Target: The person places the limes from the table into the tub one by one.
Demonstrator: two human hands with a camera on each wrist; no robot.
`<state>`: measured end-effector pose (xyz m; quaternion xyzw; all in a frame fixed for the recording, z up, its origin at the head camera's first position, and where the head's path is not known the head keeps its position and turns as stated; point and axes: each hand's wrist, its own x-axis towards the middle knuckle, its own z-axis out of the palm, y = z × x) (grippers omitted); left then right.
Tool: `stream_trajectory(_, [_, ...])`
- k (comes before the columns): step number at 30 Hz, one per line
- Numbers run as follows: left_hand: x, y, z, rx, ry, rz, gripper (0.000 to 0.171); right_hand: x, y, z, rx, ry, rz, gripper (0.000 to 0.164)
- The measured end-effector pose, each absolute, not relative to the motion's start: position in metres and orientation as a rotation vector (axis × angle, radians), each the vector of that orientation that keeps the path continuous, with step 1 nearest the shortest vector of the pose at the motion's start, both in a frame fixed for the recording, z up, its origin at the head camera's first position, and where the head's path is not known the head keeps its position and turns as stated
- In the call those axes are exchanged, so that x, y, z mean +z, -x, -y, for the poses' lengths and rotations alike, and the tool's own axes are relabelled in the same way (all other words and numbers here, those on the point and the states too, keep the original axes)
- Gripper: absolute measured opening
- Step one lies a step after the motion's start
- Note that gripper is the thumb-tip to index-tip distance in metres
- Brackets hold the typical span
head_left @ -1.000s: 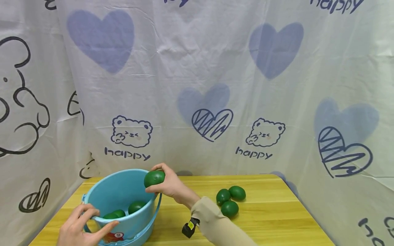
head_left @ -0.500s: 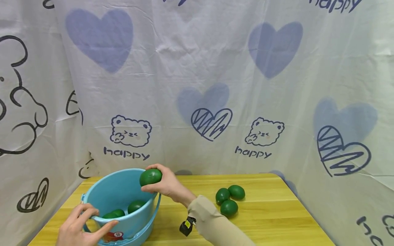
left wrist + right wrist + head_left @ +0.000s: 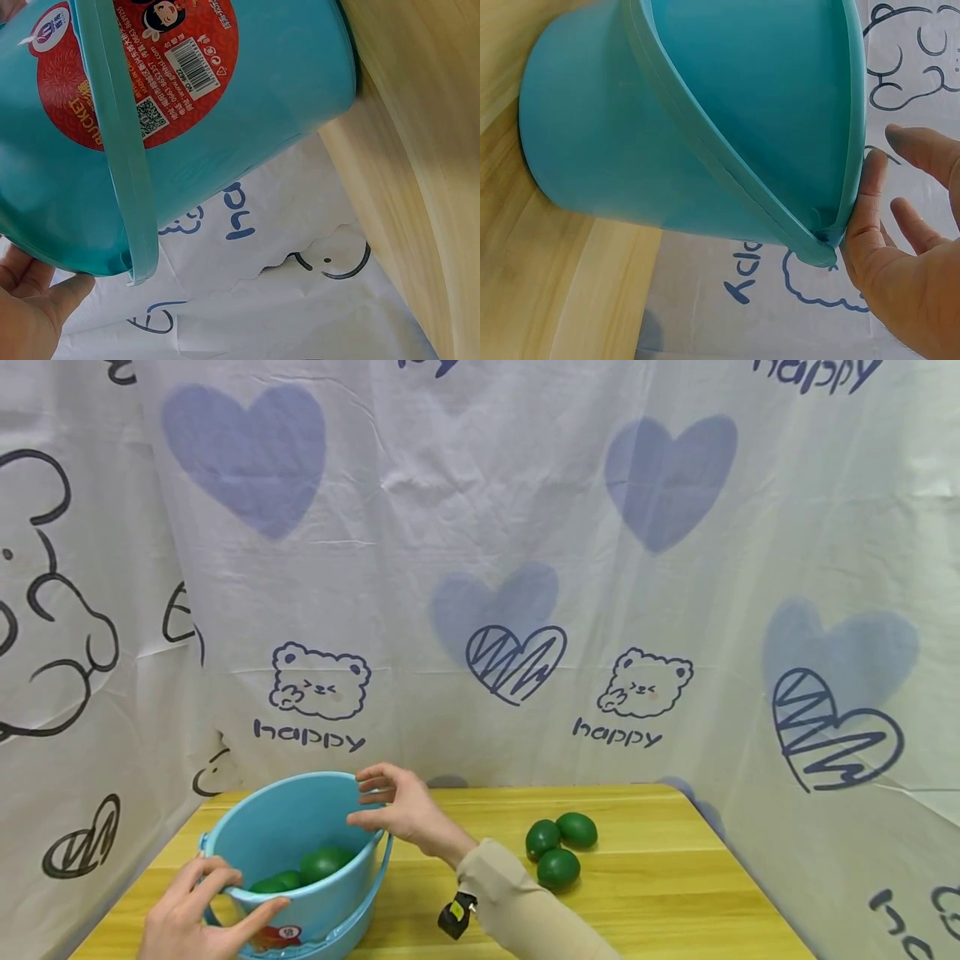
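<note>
A light blue bucket (image 3: pixel 292 810) stands at the left of the table, with several green avocado-like fruits (image 3: pixel 324 865) inside it. My left hand (image 3: pixel 187 910) grips its near left rim, thumb outside and fingers over the edge; the left wrist view shows that hand at the rim (image 3: pixel 30 307), beside the bucket's handle (image 3: pixel 124 150). Over the far right rim, my right hand (image 3: pixel 408 810) is spread with nothing in it. In the right wrist view the fingers (image 3: pixel 868 187) lie close against the rim; whether they touch it I cannot tell.
Three more green fruits (image 3: pixel 558 868) lie together on the yellow wooden table (image 3: pixel 660 893), right of the bucket. A white curtain (image 3: pixel 480 527) printed with hearts and bears hangs behind the table and along both sides.
The green fruit that my right hand held has been let go and now lies in the bucket. That hand's fingers have spread, and it stays over the rim. My left hand has not moved.
</note>
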<state>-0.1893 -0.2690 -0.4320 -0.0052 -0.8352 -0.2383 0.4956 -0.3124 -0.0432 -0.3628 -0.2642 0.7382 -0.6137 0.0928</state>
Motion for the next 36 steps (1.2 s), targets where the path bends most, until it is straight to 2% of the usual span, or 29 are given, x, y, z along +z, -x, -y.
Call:
stream_trajectory(18, [-0.432, 0.191, 0.266, -0.601, 0.010, 1.995, 0.055, -0.379, 0.309, 0.028, -2.019, 0.876, -2.234, 0.031])
stream_trajectory(36, [-0.430, 0.190, 0.266, -0.620, -0.031, 2.022, 0.054, -0.408, 0.313, -0.012, -2.087, 0.770, -2.274, 0.025])
